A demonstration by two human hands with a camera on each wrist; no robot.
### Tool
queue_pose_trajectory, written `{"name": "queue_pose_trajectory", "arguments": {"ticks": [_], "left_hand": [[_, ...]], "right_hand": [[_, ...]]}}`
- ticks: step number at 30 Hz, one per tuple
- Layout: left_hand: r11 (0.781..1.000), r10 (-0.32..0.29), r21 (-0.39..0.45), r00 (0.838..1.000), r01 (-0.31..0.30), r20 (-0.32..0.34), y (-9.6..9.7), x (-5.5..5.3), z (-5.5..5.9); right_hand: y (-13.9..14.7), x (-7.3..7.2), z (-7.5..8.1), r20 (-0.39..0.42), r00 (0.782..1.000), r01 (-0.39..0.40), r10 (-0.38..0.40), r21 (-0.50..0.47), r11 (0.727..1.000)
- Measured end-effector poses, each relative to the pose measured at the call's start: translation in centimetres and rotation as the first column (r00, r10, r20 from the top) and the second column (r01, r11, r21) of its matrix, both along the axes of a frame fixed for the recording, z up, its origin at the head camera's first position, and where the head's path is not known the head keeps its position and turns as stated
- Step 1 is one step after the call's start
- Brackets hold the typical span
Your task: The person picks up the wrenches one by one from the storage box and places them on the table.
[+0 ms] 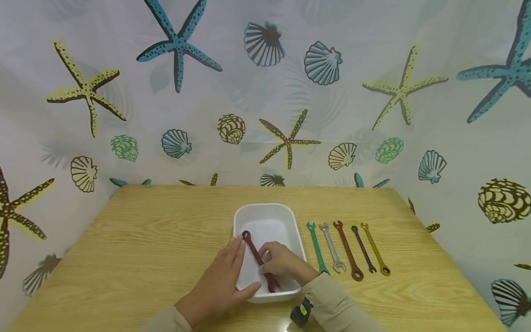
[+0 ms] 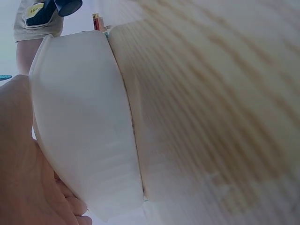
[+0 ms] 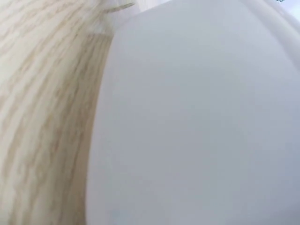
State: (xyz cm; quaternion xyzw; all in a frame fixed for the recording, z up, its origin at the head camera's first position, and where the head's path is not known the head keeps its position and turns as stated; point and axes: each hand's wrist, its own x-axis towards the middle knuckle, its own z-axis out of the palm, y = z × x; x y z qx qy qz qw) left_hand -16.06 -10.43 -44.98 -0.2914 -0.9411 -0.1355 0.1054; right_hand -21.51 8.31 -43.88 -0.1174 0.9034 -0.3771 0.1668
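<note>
A white plastic tray (image 1: 271, 226) stands on the table, and a red combination wrench (image 1: 254, 249) slants inside it, its ring end at the tray's left side. My right hand (image 1: 282, 260) reaches in over the right rim and pinches the wrench near its middle. My left hand (image 1: 221, 281) rests at the left rim with its fingers straight and its thumb spread toward the near rim. In the left wrist view the left hand (image 2: 21, 164) lies along the rim above the tray's outer wall (image 2: 84, 117). The right wrist view has only the tray's wall (image 3: 197, 117) close up, with no hand.
Right of the tray several wrenches lie side by side: a green wrench (image 1: 316, 246), a silver wrench (image 1: 332, 246), a reddish-brown wrench (image 1: 346, 246), a dark purple wrench (image 1: 363, 249) and a yellow wrench (image 1: 375, 249). A patterned curtain (image 1: 249, 92) surrounds the wooden table (image 1: 166, 230).
</note>
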Motion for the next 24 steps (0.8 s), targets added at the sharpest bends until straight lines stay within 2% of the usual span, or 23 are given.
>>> {"name": "queue_pose_trajectory", "arguments": {"ticks": [7,14,24], "left_hand": [[1.000,0.009,-0.008,1.000,-0.009,0.008,0.0,0.0,-0.1],[1.000,0.017,0.006,0.999,-0.017,0.050,0.0,0.1,0.1],[1.000,0.021,-0.001,0.999,-0.021,0.027,0.0,0.0,-0.1]], "right_hand": [[0.1,-0.2,0.3,0.048,0.999,0.023,-0.020,-0.063,0.998],[0.4,0.0,1.0,0.050,0.998,0.046,-0.039,-0.130,0.990],[1.0,0.2,2.5,0.050,0.997,0.060,-0.051,-0.211,0.976]]}}
